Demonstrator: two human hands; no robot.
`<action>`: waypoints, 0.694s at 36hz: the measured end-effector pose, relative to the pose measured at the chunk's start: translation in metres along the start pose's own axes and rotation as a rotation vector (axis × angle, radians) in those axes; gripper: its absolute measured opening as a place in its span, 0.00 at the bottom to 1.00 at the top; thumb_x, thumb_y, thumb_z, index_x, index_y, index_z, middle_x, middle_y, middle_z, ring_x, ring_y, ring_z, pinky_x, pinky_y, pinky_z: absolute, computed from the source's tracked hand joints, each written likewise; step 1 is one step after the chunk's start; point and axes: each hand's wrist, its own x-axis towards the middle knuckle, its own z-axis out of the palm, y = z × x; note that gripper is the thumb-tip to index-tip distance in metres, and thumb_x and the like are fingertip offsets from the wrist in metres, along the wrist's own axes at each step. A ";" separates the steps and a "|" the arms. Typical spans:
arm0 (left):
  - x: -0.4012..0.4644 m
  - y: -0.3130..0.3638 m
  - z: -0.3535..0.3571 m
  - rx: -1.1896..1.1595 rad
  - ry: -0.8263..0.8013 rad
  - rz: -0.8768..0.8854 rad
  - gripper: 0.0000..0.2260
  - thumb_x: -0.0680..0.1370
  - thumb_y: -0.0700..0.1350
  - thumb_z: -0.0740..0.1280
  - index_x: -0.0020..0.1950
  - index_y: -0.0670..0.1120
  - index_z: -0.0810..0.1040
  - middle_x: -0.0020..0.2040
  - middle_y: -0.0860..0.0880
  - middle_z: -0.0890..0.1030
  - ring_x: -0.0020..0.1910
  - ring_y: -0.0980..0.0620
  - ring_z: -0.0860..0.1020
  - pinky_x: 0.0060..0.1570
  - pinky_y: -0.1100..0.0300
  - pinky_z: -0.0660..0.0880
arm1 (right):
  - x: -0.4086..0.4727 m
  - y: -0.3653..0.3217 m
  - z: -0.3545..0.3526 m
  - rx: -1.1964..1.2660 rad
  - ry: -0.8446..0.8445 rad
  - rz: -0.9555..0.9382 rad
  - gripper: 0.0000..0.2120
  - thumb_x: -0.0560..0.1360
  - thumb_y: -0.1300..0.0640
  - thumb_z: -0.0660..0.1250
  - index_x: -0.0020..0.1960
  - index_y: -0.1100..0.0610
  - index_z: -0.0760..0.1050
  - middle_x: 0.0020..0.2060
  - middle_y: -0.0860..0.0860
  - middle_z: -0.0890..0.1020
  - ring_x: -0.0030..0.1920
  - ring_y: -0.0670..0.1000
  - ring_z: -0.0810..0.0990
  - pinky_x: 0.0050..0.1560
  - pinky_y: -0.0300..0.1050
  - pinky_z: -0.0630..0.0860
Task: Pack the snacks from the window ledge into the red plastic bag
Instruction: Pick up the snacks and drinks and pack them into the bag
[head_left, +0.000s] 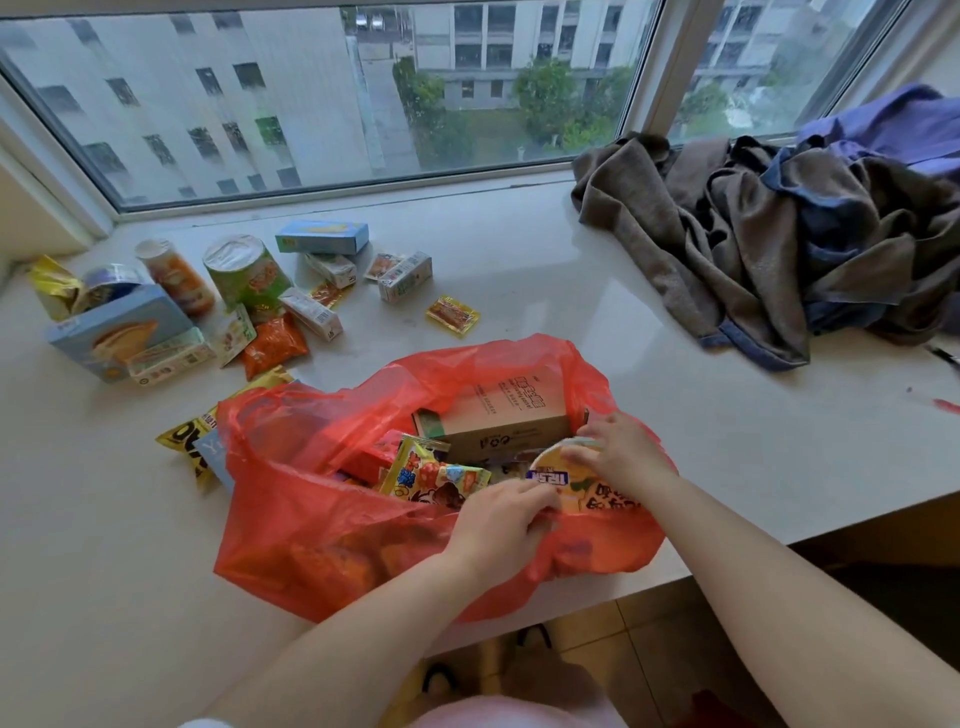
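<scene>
Bag: the red plastic bag (322, 525) lies open-mouthed on the window ledge (545, 270), at the ledge's near edge, about 6 o'clock in the view.
Inside the bag: a brown cardboard box (498, 415) at the back, a yellow cartoon-printed packet (431, 475) in front of it, and a round cup (576, 478) at the right.
Left hand (498, 525): fingers curled over the bag's near rim, pinching the red plastic.
Right hand (623, 452): fingers bent over the lid of the round cup, gripping it inside the bag's mouth.
Snacks still on the ledge: at 10 o'clock from the bag, a green tub (247, 273), an orange tube (176, 278), a blue box (122, 332), an orange packet (272, 345) and small white cartons (405, 278).
Nearest loose piece: a yellow sachet (452, 314), at 12 o'clock from the bag.
Under the bag's left edge: a yellow and black packet (189, 441).
Clothes: a crumpled brown and blue heap (769, 244) at 2 o'clock.
</scene>
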 end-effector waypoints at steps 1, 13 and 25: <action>0.002 -0.001 -0.001 0.015 -0.010 -0.031 0.06 0.78 0.46 0.62 0.53 0.50 0.77 0.53 0.54 0.79 0.52 0.52 0.74 0.44 0.59 0.69 | 0.001 0.000 0.000 0.077 0.036 0.008 0.23 0.73 0.41 0.65 0.62 0.53 0.76 0.62 0.52 0.74 0.62 0.52 0.72 0.59 0.46 0.68; 0.047 -0.009 0.006 0.146 -0.144 -0.082 0.10 0.78 0.43 0.61 0.58 0.49 0.76 0.74 0.53 0.61 0.74 0.51 0.56 0.65 0.51 0.63 | 0.028 0.050 -0.008 0.066 0.130 0.350 0.29 0.73 0.44 0.66 0.69 0.56 0.66 0.64 0.55 0.71 0.63 0.58 0.71 0.57 0.52 0.72; 0.079 -0.003 0.002 0.280 -0.425 -0.063 0.10 0.78 0.41 0.58 0.58 0.49 0.74 0.77 0.53 0.52 0.70 0.48 0.63 0.63 0.53 0.63 | 0.044 0.095 -0.042 0.152 0.309 0.465 0.15 0.78 0.56 0.54 0.54 0.62 0.76 0.54 0.63 0.79 0.55 0.64 0.76 0.51 0.50 0.72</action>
